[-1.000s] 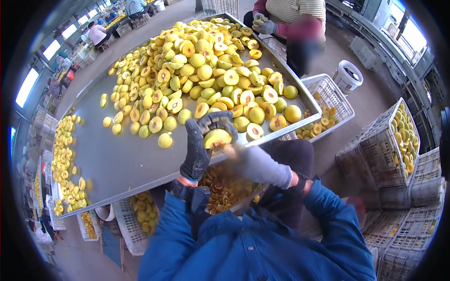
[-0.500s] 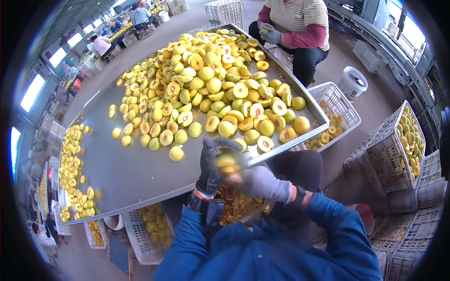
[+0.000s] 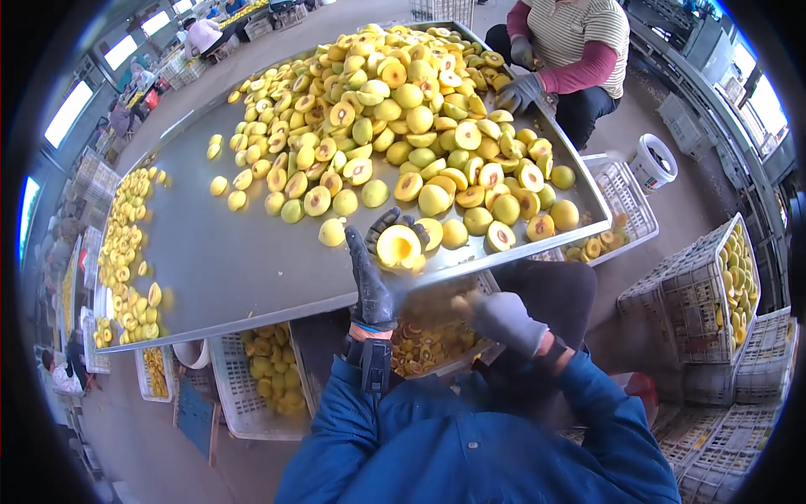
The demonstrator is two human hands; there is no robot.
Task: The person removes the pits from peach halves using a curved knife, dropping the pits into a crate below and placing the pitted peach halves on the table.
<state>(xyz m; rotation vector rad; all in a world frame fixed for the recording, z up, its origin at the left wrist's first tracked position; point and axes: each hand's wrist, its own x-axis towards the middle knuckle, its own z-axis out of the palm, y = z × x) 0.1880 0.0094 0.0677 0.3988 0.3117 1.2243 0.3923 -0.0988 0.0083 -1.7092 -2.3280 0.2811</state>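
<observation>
My left hand [image 3: 374, 281], in a dark, stained glove, holds a yellow peach half [image 3: 398, 245] at the near edge of the metal table [image 3: 235, 277]. The cut face is up, with a hollow in its middle, and the thumb stands apart from the fingers. Lower and to the right is my right hand [image 3: 509, 322], in a grey glove, curled closed and smeared by motion; something brownish at its fingertips is too blurred to name. Below both hands, a crate of brown pits and scraps [image 3: 432, 340] sits between my legs. A large heap of peach halves [image 3: 369, 109] covers the table's far side.
Across the table's right corner a co-worker's gloved hand [image 3: 520, 92] touches the heap. Crates of peaches stand at the right [image 3: 688, 294], below left [image 3: 239, 395] and under the right corner [image 3: 625, 202]. A white bucket [image 3: 653, 164] stands beyond. More halves [image 3: 126, 252] line the table's left edge.
My right hand has drawn away from the left, down and to the right. The peach half now shows its hollow face. The co-worker's hand has reached onto the heap, and the view has shifted.
</observation>
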